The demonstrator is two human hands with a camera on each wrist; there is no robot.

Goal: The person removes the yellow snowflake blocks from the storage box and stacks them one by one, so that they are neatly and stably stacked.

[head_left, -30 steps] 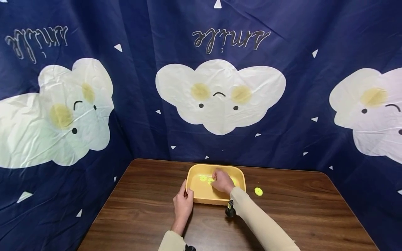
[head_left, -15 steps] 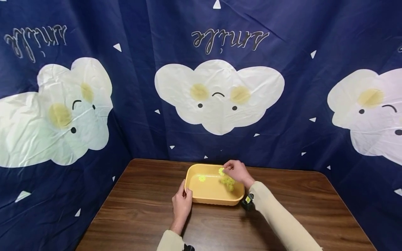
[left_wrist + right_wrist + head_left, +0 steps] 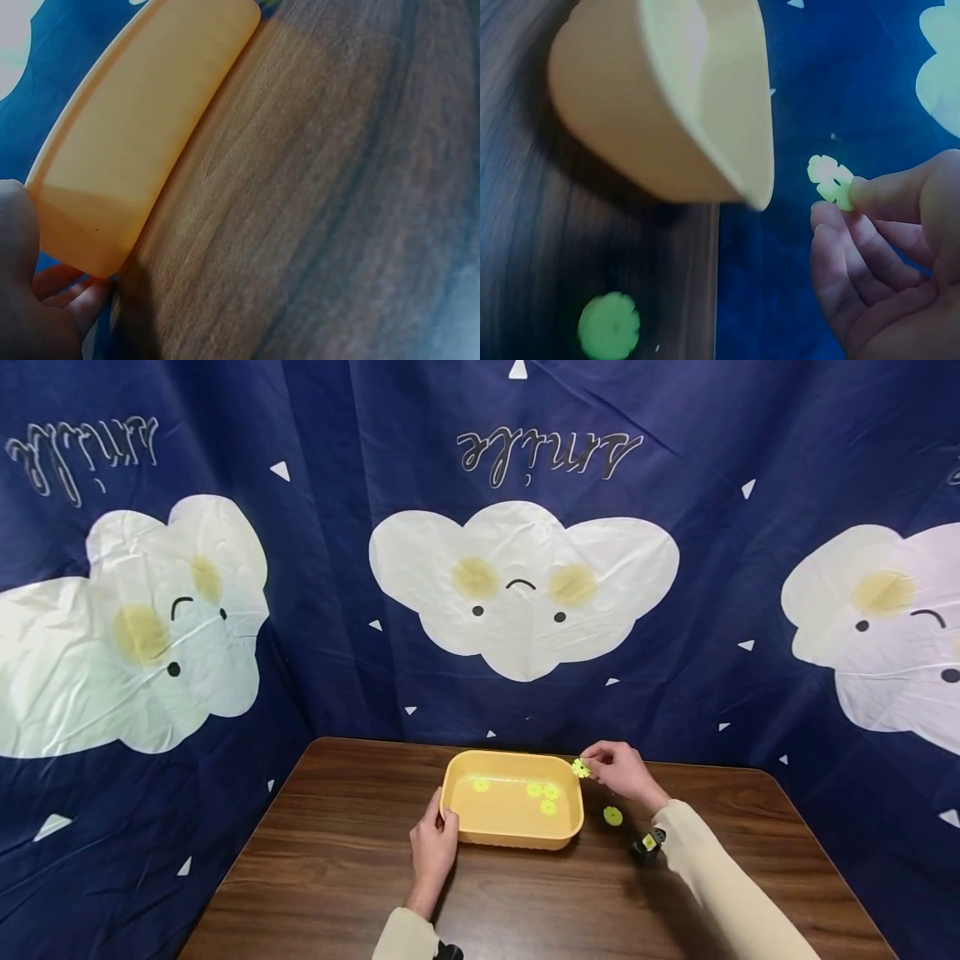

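Note:
A yellow plastic bin (image 3: 517, 842) stands on the table. My left hand (image 3: 435, 852) grips its left end, thumb at the rim and fingers bent round the lower corner in the left wrist view. Past the bin's right end, my right hand (image 3: 622, 771) pinches a flower-shaped notched disc (image 3: 829, 180), bright yellow-green, between thumb and fingertips. In the head view this disc overlaps the bin's back right corner. Several similar discs lie inside the bin, three of them grouped at the right and a lone disc (image 3: 480, 785) at the left.
Another notched disc (image 3: 612, 816) lies on the table right of the bin, below my right hand. The brown wooden table (image 3: 337, 860) ends close behind the bin. A dark blue curtain (image 3: 330, 610) with cloud prints hangs behind and at both sides.
My right hand has come up out of the bin and moved right past its end, carrying a notched disc. The left hand has kept its grip on the bin.

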